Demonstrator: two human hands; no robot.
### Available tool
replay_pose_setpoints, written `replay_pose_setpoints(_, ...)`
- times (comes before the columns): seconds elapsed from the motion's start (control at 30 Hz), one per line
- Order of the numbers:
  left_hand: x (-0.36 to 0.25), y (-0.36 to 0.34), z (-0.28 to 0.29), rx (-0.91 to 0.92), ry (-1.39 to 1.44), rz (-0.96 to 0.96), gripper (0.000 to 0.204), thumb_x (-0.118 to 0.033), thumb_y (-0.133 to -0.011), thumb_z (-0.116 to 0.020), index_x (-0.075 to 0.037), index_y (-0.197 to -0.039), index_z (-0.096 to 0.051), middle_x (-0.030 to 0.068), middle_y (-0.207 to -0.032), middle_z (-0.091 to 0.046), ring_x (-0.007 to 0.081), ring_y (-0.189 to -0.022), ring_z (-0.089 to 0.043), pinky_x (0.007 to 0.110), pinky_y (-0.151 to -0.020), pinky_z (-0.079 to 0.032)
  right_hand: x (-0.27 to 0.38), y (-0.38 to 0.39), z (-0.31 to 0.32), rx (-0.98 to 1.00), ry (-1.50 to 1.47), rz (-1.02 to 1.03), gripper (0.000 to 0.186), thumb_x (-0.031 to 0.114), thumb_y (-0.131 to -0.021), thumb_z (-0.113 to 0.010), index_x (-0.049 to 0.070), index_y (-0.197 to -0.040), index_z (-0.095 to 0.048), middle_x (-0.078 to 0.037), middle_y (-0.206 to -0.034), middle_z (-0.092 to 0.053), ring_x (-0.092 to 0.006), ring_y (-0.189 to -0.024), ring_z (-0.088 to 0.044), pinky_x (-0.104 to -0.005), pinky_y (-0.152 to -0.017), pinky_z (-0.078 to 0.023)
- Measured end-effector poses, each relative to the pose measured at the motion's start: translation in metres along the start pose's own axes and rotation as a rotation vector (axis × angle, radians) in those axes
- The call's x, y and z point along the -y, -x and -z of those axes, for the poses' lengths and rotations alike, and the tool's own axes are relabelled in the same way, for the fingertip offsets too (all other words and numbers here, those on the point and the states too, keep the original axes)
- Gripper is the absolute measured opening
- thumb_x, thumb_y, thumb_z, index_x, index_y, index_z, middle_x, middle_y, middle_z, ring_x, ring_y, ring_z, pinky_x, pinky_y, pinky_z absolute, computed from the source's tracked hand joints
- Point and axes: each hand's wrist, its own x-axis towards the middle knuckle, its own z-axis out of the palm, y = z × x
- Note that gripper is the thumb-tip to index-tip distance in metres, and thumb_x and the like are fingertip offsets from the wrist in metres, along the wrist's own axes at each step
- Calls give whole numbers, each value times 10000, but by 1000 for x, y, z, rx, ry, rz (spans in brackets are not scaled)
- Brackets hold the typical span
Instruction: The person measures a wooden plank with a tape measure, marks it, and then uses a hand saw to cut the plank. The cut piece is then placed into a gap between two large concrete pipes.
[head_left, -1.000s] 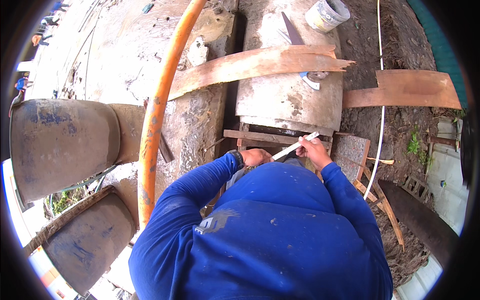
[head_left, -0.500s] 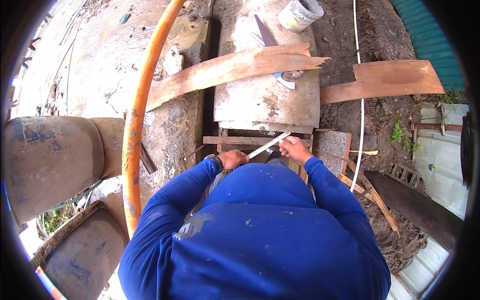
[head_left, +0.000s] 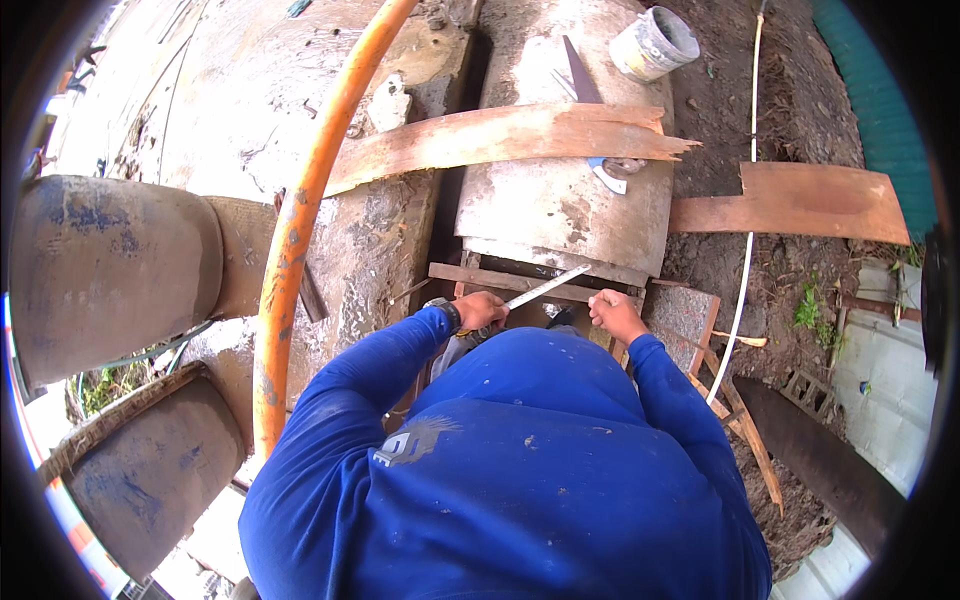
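My left hand (head_left: 480, 310) is closed on a tape measure, whose pale blade (head_left: 545, 286) sticks out up and to the right over a wooden bar (head_left: 470, 275). My right hand (head_left: 615, 315) is closed just right of the blade, apart from it; what it holds, if anything, is too small to tell. Ahead lies a concrete slab (head_left: 550, 210), crossed by a split strip of plywood (head_left: 500, 135), with a handsaw (head_left: 580, 75) partly under the strip and a grimy bucket (head_left: 650, 50) near its far end.
An orange curved pipe (head_left: 285, 280) runs along my left, beside two dark mud-coated basins (head_left: 115, 280). On the right are a plywood board (head_left: 815, 200), a white line (head_left: 750, 260), broken timber (head_left: 760, 460), soil and corrugated sheeting (head_left: 875, 100). Small figures of other people show at the far left edge.
My right hand has come off the tape's blade and moved slightly down, leaving the blade sticking out from my left hand. The view has swung left and back, shifting everything in it.
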Motion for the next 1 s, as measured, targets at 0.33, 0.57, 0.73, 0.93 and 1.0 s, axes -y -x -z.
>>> replay_pose_setpoints(0.33,-110,-61,8,-532,1005,-182,316,-221,-1152,-504,-14,-1025,-706,43,-961,-723,130,-912,-645,321,-887,-541,89,16,-46,323,-544,165,636,362,-1065,-699,61,-1563,-443,-96,-1427,-602,-164,-1315,-576,-368,-1061,-520)
replay_pose_setpoints(0.57,-145,-68,18,-567,1214,-221,269,-195,-1150,-503,-26,-1077,-699,38,-994,-722,114,-929,-646,297,-900,-547,128,18,-33,361,-582,191,815,289,-1045,-735,22,-1669,-283,-115,-1545,-510,-214,-1401,-530,-366,-1158,-471)
replay_pose_setpoints(0.73,-135,-74,5,-687,1140,-134,277,-237,-1136,-543,-34,-1070,-722,38,-966,-734,115,-910,-657,318,-856,-562,125,26,-16,293,-220,72,716,275,-1067,-671,26,-1656,-350,-87,-1473,-566,-187,-1250,-602,-335,-1013,-533)
replay_pose_setpoints(0.93,-94,-73,33,-984,1133,152,309,-272,-1036,-609,-21,-928,-754,170,-799,-721,300,-739,-700,446,-729,-556,74,65,77,145,491,16,348,334,-1031,-683,-10,-1023,-734,-53,-900,-659,-167,-875,-587,-369,-823,-492)
replay_pose_setpoints(1.0,-55,-87,16,-1038,1040,146,322,-282,-1048,-595,-20,-928,-738,174,-797,-716,303,-717,-690,461,-706,-548,41,90,134,135,718,51,375,372,-1051,-643,14,-1061,-754,-110,-988,-709,-226,-955,-653,-398,-888,-517)
